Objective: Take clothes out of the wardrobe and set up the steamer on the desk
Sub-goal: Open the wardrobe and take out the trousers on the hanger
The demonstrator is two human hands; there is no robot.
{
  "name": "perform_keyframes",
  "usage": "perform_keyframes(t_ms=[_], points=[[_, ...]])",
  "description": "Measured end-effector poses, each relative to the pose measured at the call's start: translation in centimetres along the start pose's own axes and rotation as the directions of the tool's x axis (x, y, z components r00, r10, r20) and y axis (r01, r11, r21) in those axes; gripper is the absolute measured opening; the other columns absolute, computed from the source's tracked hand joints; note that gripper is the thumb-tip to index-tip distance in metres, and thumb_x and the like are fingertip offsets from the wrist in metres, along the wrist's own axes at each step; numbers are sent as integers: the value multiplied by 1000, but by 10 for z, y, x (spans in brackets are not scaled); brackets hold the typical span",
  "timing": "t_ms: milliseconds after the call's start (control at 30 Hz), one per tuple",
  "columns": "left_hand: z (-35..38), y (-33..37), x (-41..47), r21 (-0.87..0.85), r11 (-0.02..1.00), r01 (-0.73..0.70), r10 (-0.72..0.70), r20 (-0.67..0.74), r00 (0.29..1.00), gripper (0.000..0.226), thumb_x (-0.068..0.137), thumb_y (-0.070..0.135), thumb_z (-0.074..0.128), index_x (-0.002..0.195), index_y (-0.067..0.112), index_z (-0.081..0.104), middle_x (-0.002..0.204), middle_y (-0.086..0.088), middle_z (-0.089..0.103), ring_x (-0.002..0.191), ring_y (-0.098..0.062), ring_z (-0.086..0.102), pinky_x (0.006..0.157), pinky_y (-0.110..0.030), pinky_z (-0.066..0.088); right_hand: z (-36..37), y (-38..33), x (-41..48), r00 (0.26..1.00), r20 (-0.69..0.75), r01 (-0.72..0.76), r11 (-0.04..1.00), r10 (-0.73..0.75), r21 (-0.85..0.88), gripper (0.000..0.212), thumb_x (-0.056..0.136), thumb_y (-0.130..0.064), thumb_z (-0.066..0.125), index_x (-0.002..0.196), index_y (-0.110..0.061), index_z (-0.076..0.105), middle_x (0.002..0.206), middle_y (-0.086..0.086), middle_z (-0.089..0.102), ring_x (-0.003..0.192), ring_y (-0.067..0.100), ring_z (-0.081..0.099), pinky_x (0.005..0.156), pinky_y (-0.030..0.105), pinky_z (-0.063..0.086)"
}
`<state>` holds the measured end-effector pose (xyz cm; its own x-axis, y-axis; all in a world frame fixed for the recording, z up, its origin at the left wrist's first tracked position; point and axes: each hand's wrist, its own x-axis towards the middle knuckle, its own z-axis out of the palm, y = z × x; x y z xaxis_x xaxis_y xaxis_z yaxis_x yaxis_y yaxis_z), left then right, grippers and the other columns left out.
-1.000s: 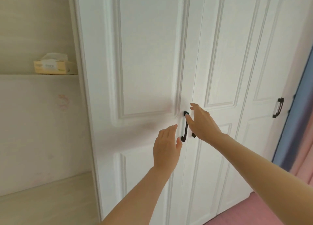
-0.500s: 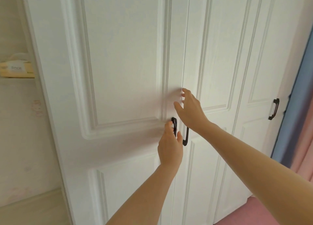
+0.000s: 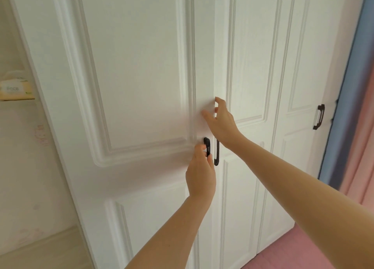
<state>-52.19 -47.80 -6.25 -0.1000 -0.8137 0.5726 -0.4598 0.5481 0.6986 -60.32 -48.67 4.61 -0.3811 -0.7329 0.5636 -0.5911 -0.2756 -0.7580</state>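
Note:
The white wardrobe fills the view. Its left door [image 3: 141, 76] stands slightly forward of the middle door [image 3: 249, 76]. My left hand [image 3: 200, 173] grips the lower part of the left door's black handle [image 3: 206, 143]. Just above it, my right hand [image 3: 222, 123] pinches the free edge of the left door, fingers hooked behind the edge and thumb on the front. The middle door's black handle [image 3: 217, 159] shows just right of my left hand, partly hidden by my right wrist. No clothes or steamer are in view.
A third wardrobe door with a black handle [image 3: 319, 117] is at the far right, beside a blue and pink curtain [image 3: 348, 107]. A tissue pack [image 3: 15, 89] lies on a shelf to the left. Pink floor [image 3: 293, 252] shows at the bottom right.
My left hand reached up and closed on the left door's handle. My right hand rose from the handles to the door's edge and hooked its fingers behind it. The view moved closer.

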Motion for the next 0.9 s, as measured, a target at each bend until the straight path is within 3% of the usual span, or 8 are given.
perform_keyframes(t_ms=[133,233,333,533,700,900], points=[[-11,10,-19,-7,999,-47,47,18,999,23,98,25,49,119,19,49,105,9,63,93,-17,61,76,-36,51,-14,-4,-21,1000,-29,3,1000,-3,21,54,94,-31,54,140,-17,28,116,3,53,106,23,56,90,37,49],[-21,19,-38,-19,997,-72,73,25,997,19,97,28,51,114,18,50,101,8,64,88,-16,62,74,-36,53,-29,-11,-41,998,-53,32,999,-32,-1,47,93,-35,57,131,-19,34,98,1,55,93,22,60,74,31,53],[-33,23,-59,-54,994,-95,96,20,995,13,97,26,52,107,18,50,94,7,62,80,-15,61,71,-36,53,-38,-20,-65,995,-92,41,999,-43,-24,45,90,-38,59,124,-20,36,89,-2,53,83,19,61,62,23,46],[-71,29,-102,-101,976,-194,200,59,978,8,96,24,53,101,19,50,86,7,60,73,-13,59,66,-37,53,-51,-49,-119,983,-173,54,997,-64,-64,46,89,-40,62,120,-20,35,88,-4,52,78,16,59,64,26,48],[-110,34,-142,-158,967,-202,214,66,975,5,96,25,51,100,22,50,85,11,59,71,-11,57,64,-38,52,-54,-81,-169,972,-224,46,989,-77,-139,46,87,-44,60,118,-22,33,97,-2,53,79,19,58,69,40,52],[-170,28,-188,-196,959,-206,220,54,974,9,97,26,51,105,23,52,91,15,60,76,-7,58,67,-35,53,-45,-130,-235,956,-261,78,975,-133,-210,45,90,-40,58,120,-21,31,104,0,52,78,17,55,70,41,51]])
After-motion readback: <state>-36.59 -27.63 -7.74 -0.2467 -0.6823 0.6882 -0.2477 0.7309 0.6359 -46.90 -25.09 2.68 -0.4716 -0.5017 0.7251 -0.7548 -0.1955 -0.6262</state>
